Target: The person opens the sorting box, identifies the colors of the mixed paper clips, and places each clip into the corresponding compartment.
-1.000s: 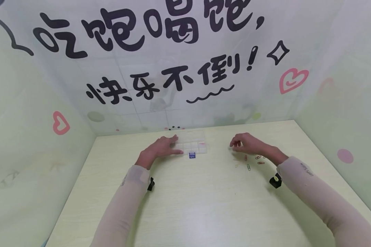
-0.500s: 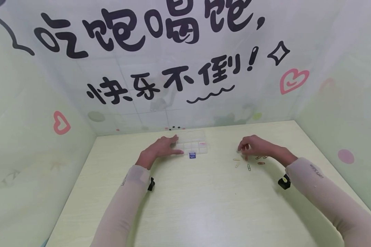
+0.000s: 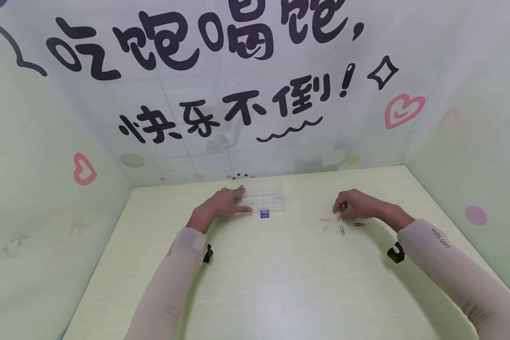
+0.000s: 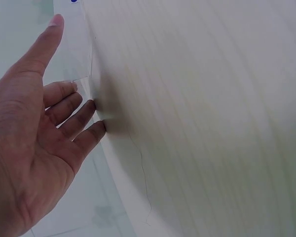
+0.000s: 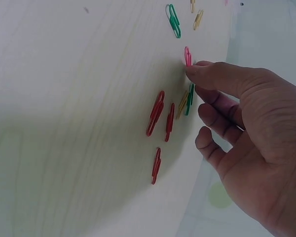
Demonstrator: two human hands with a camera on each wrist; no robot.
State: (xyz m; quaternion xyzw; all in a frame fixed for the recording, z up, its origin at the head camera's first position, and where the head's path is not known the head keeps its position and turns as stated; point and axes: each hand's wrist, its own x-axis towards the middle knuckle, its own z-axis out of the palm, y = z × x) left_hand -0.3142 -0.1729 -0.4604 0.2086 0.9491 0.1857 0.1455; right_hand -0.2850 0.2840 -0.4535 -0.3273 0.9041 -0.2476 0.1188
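Observation:
My left hand (image 3: 221, 204) lies flat on the pale wooden table (image 3: 280, 274). Its straight fingers (image 4: 71, 106) touch the left end of a clear compartment box (image 3: 267, 198), and the thumb (image 4: 42, 42) reaches along the box's clear wall (image 4: 76, 54). My right hand (image 3: 357, 204) is down among several coloured paper clips. Its thumb tip (image 5: 195, 71) sits on the near end of a pink paper clip (image 5: 187, 55), with the other fingers curled close beside it. In the head view the pink clip (image 3: 338, 216) lies on the table just under the bunched fingertips.
Red clips (image 5: 155, 112), a green clip (image 5: 174, 20) and yellow ones (image 3: 325, 219) lie scattered around the right hand. A small blue item (image 3: 264, 214) sits in front of the box. Printed walls close the table in at the back and both sides.
My right hand has moved right and down onto the scattered clips, ending at the pink one. The left hand and the box have not moved.

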